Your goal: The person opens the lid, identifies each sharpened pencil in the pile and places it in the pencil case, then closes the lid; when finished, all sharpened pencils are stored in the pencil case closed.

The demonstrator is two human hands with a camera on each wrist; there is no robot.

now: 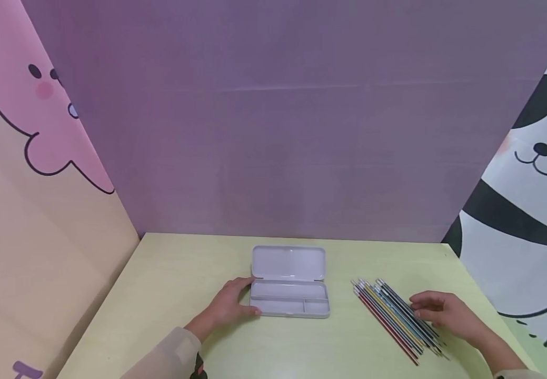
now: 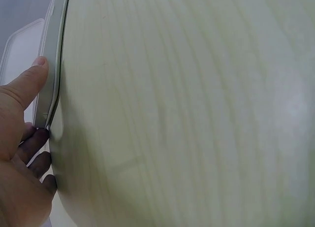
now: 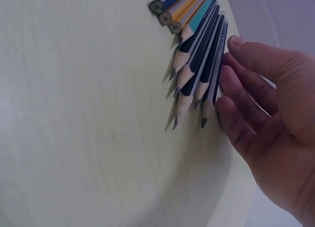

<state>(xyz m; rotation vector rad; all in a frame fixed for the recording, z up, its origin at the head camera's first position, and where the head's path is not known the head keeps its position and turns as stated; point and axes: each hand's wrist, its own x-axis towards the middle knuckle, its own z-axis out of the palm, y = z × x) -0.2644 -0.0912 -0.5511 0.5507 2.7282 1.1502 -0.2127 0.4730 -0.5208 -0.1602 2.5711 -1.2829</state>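
Observation:
A white pencil case [image 1: 289, 299] lies on the table with its lid [image 1: 288, 262] raised toward the back; shallow compartments show in its base. My left hand [image 1: 229, 306] grips the base at its left end, index finger near the back corner and thumb along the front side. The left wrist view shows that thumb [image 2: 30, 84] against the case's side wall [image 2: 53, 64]. To the right lies a slanted bundle of pencils [image 1: 391, 316], red, yellow, blue and dark. Beside its right edge, my right hand [image 1: 446, 315] has loosely bent fingers around nothing; whether they touch the outermost pencil I cannot tell.
The pale wooden table [image 1: 159, 295] carries the case and pencils. Behind it stands a purple panel [image 1: 292, 131]. A pink cartoon figure [image 1: 27, 95] is on the left wall and a panda picture [image 1: 534, 210] on the right.

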